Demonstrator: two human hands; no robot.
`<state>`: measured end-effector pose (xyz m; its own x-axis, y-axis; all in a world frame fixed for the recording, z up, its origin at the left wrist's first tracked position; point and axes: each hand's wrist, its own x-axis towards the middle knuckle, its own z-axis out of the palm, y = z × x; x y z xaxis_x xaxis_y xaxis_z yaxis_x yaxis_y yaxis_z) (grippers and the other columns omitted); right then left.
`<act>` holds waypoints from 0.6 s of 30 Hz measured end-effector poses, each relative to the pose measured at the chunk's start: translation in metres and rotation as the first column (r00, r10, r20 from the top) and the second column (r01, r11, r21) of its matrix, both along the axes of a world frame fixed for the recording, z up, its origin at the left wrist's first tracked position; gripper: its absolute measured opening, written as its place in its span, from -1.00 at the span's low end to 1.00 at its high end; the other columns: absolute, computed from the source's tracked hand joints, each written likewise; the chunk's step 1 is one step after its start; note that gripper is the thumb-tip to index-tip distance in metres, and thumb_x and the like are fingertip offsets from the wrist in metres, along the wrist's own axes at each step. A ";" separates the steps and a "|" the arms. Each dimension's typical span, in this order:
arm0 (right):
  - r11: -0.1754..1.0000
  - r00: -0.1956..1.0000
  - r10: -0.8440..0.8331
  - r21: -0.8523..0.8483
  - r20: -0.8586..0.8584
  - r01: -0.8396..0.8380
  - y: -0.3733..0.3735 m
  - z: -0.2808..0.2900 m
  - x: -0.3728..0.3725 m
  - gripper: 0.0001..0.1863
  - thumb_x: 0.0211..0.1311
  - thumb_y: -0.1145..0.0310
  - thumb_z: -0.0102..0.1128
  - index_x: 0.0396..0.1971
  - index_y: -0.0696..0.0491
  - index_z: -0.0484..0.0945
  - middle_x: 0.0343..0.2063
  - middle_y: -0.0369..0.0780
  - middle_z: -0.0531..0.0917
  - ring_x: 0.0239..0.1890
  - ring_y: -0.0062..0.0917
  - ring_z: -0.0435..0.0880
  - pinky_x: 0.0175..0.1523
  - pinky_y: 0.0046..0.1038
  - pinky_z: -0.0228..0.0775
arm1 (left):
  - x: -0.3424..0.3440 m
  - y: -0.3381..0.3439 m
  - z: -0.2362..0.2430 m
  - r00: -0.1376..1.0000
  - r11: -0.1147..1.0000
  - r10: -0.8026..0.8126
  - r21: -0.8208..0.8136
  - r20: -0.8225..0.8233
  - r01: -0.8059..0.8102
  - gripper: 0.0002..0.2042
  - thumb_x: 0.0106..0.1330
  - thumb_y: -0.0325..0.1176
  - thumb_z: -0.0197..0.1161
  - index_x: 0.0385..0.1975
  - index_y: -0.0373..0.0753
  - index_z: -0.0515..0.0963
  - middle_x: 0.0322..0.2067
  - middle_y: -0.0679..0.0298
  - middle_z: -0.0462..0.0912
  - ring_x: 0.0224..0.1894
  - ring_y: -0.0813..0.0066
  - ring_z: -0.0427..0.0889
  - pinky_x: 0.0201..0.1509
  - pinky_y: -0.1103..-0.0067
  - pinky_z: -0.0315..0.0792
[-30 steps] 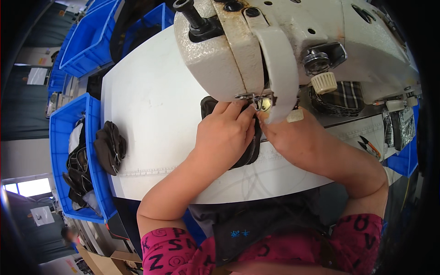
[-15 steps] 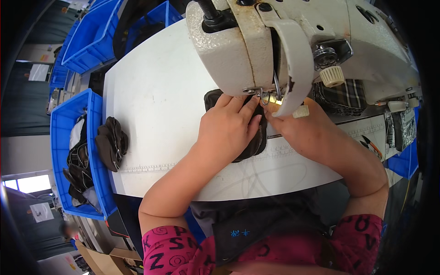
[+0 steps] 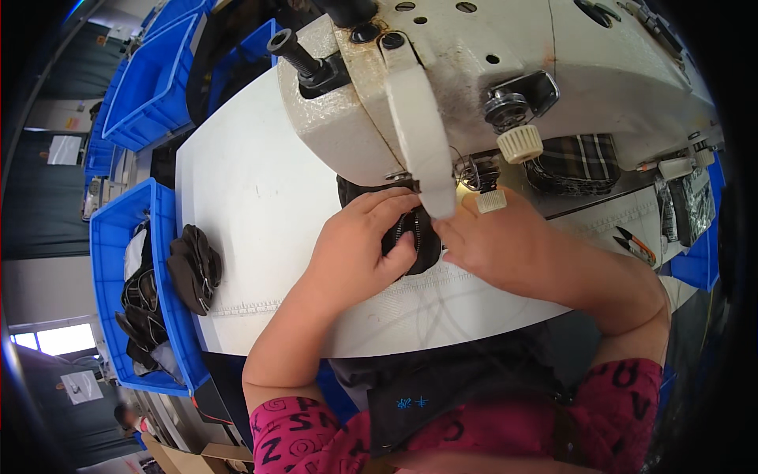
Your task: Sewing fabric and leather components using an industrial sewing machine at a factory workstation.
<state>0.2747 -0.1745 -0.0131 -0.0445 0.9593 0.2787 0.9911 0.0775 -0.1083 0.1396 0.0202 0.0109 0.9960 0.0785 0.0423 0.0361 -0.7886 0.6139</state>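
Under the head of a white sewing machine (image 3: 355, 118) lies a dark zippered fabric pouch (image 3: 425, 246), its metal zipper running toward me. My left hand (image 3: 359, 249) grips its left side, fingers bent over the cloth and thumb close to the zipper. On the other side, my right hand (image 3: 493, 241) holds the right edge between thumb and fingers. Some of its fingertips are hidden behind the machine's white guard arm (image 3: 426, 138). The needle area is also covered from view by that arm.
A blue bin (image 3: 142, 288) of dark fabric pieces stands left of the table (image 3: 245, 189), with a stack of dark pouches (image 3: 193, 268) beside it. Plaid fabric pieces (image 3: 572, 164) lie behind the machine's arm. Thread snips (image 3: 636, 246) rest at the right.
The view has shifted, so the machine appears further left. My left thumb has moved to the near side of the zipper, and the pouch is turned slightly. Both hands still hold it.
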 end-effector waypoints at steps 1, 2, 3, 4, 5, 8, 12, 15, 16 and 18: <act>0.998 0.994 0.065 -0.012 0.092 -0.065 -0.001 0.003 -0.005 -0.82 -0.05 0.40 0.24 -0.41 0.13 0.67 -0.42 -0.13 0.64 -0.37 -0.34 0.66 -0.34 -0.33 0.49 | 0.001 0.003 -0.001 1.000 1.000 -0.001 -0.002 0.003 0.001 -0.56 0.21 -0.41 0.19 0.13 -0.31 0.61 0.10 -0.03 0.66 0.12 -0.07 0.62 0.22 0.27 0.50; 0.998 0.993 0.064 -0.013 0.094 -0.063 0.001 0.002 -0.009 -0.82 -0.05 0.40 0.24 -0.41 0.13 0.67 -0.42 -0.13 0.64 -0.37 -0.34 0.66 -0.34 -0.33 0.49 | 0.002 0.006 -0.004 1.000 1.000 0.001 -0.019 0.021 -0.001 -0.60 0.22 -0.39 0.21 0.08 -0.30 0.64 0.07 0.01 0.69 0.12 -0.01 0.64 0.20 0.29 0.54; 0.992 0.983 0.089 0.075 0.162 -0.102 0.003 0.000 -0.012 -0.82 -0.05 0.38 0.24 -0.43 0.13 0.67 -0.40 -0.14 0.63 -0.32 -0.35 0.66 -0.34 -0.36 0.49 | 0.002 0.007 -0.005 0.999 0.999 0.003 -0.036 0.040 -0.002 -0.65 0.24 -0.38 0.22 0.03 -0.28 0.66 0.04 0.05 0.71 0.11 0.05 0.67 0.19 0.31 0.57; 0.977 0.967 0.106 0.159 0.231 -0.145 0.005 -0.004 -0.014 -0.81 -0.05 0.35 0.25 -0.44 0.13 0.67 -0.38 -0.15 0.62 -0.27 -0.35 0.65 -0.33 -0.39 0.48 | 0.002 0.005 -0.004 0.998 0.999 0.017 -0.042 0.054 -0.015 -0.65 0.25 -0.40 0.21 0.02 -0.27 0.67 0.01 0.03 0.73 0.09 0.05 0.68 0.19 0.30 0.57; 0.976 0.967 0.106 0.159 0.232 -0.145 0.007 -0.009 -0.014 -0.81 -0.05 0.35 0.25 -0.44 0.13 0.67 -0.38 -0.15 0.62 -0.27 -0.35 0.65 -0.33 -0.39 0.48 | 0.002 0.005 -0.006 0.998 0.999 0.017 -0.041 0.055 -0.015 -0.65 0.25 -0.40 0.21 0.02 -0.27 0.67 0.01 0.03 0.73 0.09 0.05 0.68 0.19 0.30 0.57; 0.956 0.969 0.096 0.250 0.226 -0.153 0.013 -0.021 -0.014 -0.80 -0.07 0.33 0.25 -0.46 0.13 0.66 -0.37 -0.14 0.62 -0.22 -0.31 0.63 -0.32 -0.41 0.48 | 0.001 0.002 -0.007 0.998 1.000 0.001 0.002 0.066 -0.001 -0.64 0.22 -0.42 0.23 0.04 -0.28 0.66 0.05 0.05 0.71 0.11 0.06 0.67 0.18 0.31 0.57; 0.961 0.967 0.076 0.240 0.244 -0.136 0.013 -0.027 -0.015 -0.83 -0.09 0.34 0.26 -0.51 0.11 0.66 -0.44 -0.15 0.62 -0.30 -0.33 0.63 -0.32 -0.40 0.47 | 0.001 -0.007 -0.004 0.997 0.999 -0.029 0.048 0.075 0.026 -0.54 0.09 -0.56 0.23 0.08 -0.33 0.64 0.03 0.05 0.67 0.05 -0.02 0.65 0.14 0.33 0.55; 0.961 0.960 0.106 0.221 0.261 -0.166 0.012 -0.027 -0.013 -0.85 -0.10 0.34 0.26 -0.53 0.10 0.66 -0.48 -0.16 0.62 -0.35 -0.33 0.62 -0.33 -0.40 0.46 | 0.002 -0.014 -0.010 0.989 0.987 -0.049 0.156 0.140 0.027 -0.55 0.07 -0.61 0.26 0.05 -0.30 0.65 0.00 0.12 0.67 0.00 0.04 0.66 0.07 0.34 0.58; 0.961 0.961 0.127 0.211 0.245 -0.181 0.012 -0.026 -0.012 -0.86 -0.11 0.35 0.27 -0.53 0.09 0.66 -0.51 -0.16 0.61 -0.37 -0.34 0.62 -0.34 -0.40 0.46 | 0.002 -0.017 -0.012 0.986 0.974 -0.045 0.228 0.159 0.008 -0.56 0.07 -0.62 0.28 0.03 -0.28 0.65 -0.01 0.16 0.67 -0.01 0.08 0.67 0.03 0.34 0.59; 0.966 0.964 0.153 0.171 0.219 -0.193 0.009 -0.021 -0.011 -0.86 -0.11 0.35 0.27 -0.54 0.09 0.66 -0.50 -0.16 0.62 -0.37 -0.34 0.61 -0.34 -0.41 0.45 | 0.004 -0.019 -0.015 0.983 0.954 -0.059 0.299 0.174 0.005 -0.58 0.08 -0.61 0.29 0.01 -0.26 0.66 -0.01 0.20 0.67 -0.01 0.12 0.67 0.00 0.36 0.60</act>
<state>0.2637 -0.1658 -0.0343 -0.2794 0.8624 0.4222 0.9602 0.2494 0.1260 0.1435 0.0014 -0.0039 0.9717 0.0034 0.2363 -0.0810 -0.9345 0.3467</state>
